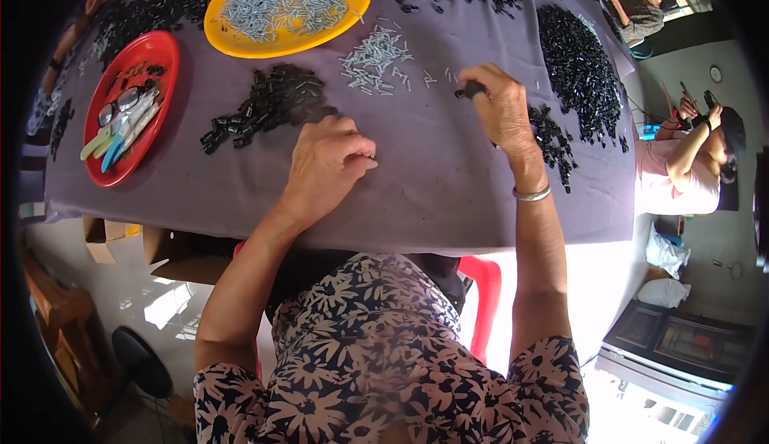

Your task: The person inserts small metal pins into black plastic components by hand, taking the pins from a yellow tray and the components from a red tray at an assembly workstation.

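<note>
My right hand (503, 107) pinches a small black plastic piece (471, 89) just above the purple tablecloth (448, 187), close to a loose scatter of small silver screws (376, 59). My left hand (328, 163) rests on the cloth with fingers curled, holding what looks like a thin silver screw at its fingertips. It lies just below a heap of small black plastic pieces (268, 107). A silver bangle (532, 195) circles my right wrist.
A yellow plate (336, 31) of silver screws stands at the back. A red plate (156, 51) at left holds scissors and pens. More black pieces lie heaped at right (581, 71) and along the back. Two other people are at the right. A red chair (485, 292) is beneath me.
</note>
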A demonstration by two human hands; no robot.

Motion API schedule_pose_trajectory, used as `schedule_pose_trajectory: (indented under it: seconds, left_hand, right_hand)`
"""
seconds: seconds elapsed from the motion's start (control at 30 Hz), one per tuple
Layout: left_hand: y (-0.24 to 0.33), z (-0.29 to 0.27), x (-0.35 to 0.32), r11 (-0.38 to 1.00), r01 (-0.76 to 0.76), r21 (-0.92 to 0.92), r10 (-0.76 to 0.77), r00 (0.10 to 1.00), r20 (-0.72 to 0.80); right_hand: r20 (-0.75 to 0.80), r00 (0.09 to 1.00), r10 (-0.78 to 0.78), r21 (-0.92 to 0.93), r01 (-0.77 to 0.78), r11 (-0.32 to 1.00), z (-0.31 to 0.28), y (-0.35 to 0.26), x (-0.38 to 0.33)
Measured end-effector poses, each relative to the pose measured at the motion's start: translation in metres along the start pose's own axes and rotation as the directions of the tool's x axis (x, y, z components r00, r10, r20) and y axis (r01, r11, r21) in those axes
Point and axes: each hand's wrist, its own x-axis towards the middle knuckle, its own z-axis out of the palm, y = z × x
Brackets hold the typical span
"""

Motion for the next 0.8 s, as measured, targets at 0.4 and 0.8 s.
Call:
schedule_pose_trajectory:
  seconds: [0.4, 0.8]
  left_hand:
    - [0.0, 0.0, -0.001, 1.0, 0.016, -0.02, -0.016, 1.0, 0.019]
    - [0.0, 0.002, -0.001, 0.999, -0.027, -0.022, 0.027, 1.0, 0.006]
  right_hand:
    - [0.152, 0.968, -0.199, -0.09, 0.214, 0.973, 0.003, 0.02, -0.008]
    - [0.0, 0.994, 0.106, 0.237, -0.103, 0.966, 0.022, -0.026, -0.034]
